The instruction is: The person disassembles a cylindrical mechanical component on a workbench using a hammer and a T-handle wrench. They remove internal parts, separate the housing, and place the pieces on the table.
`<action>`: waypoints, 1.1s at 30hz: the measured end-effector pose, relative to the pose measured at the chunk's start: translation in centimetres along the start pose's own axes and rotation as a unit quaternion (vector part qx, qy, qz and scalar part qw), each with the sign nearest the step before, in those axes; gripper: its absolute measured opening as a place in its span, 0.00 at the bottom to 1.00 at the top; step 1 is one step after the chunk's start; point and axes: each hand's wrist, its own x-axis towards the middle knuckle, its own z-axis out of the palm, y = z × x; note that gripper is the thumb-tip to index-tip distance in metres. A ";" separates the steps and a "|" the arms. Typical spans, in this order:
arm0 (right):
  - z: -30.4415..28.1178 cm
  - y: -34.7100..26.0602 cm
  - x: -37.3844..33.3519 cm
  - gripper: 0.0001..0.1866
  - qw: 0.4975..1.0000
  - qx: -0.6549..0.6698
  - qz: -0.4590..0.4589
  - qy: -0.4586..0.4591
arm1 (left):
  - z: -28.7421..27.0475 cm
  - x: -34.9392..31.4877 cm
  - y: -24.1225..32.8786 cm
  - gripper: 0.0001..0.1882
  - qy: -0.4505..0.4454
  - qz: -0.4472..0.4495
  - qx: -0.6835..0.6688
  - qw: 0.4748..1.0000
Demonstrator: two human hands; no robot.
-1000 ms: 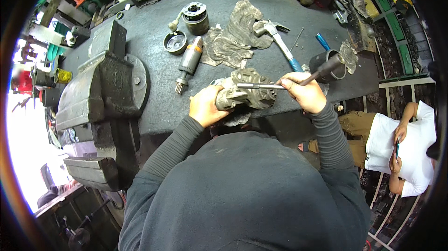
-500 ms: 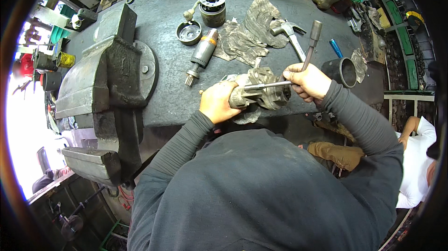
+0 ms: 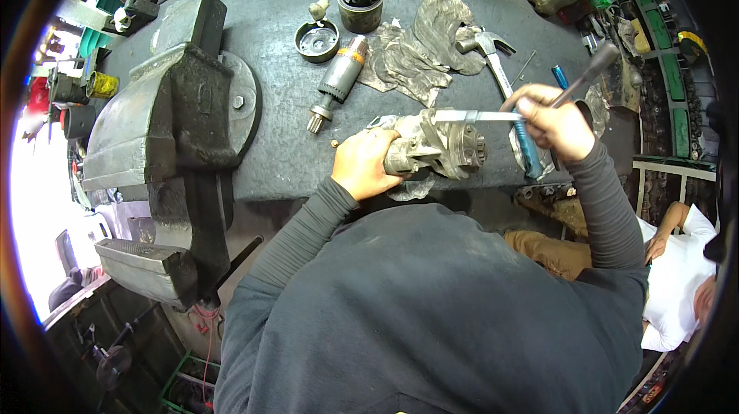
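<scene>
at the centre of the frame was one metal housing (image 3: 462, 144); our left hand (image 3: 362, 164) clasped its left end, fingers curled over. right of centre, our right hand (image 3: 560, 123), blurred, was closed round one bent socket wrench (image 3: 485, 116), its tip over or against the housing; we could not tell which. we judged we were applying the wrench there; the next move seemed to call for steady holding and a seated tip. upper centre, we counted one armature (image 3: 340, 77), one shallow cup (image 3: 318, 52), one drum (image 3: 360, 16), one hammer (image 3: 493, 67).
</scene>
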 end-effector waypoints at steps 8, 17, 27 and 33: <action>-1.5 9.6 13.7 0.17 0.887 -0.255 -0.331 0.196 | -0.4 0.2 0.4 0.33 -0.037 -0.025 0.000 0.999; -0.3 10.3 21.0 0.21 0.800 -0.484 -0.262 0.239 | -0.6 0.5 0.8 0.35 -0.046 -0.042 -0.003 0.998; 6.8 4.1 9.1 0.13 0.808 -0.291 -0.452 0.241 | -0.5 -0.2 0.7 0.37 -0.059 -0.060 0.026 0.996; 11.8 6.7 5.6 0.13 0.764 -0.470 -0.398 0.193 | -0.4 0.2 0.9 0.37 -0.053 -0.044 0.008 0.998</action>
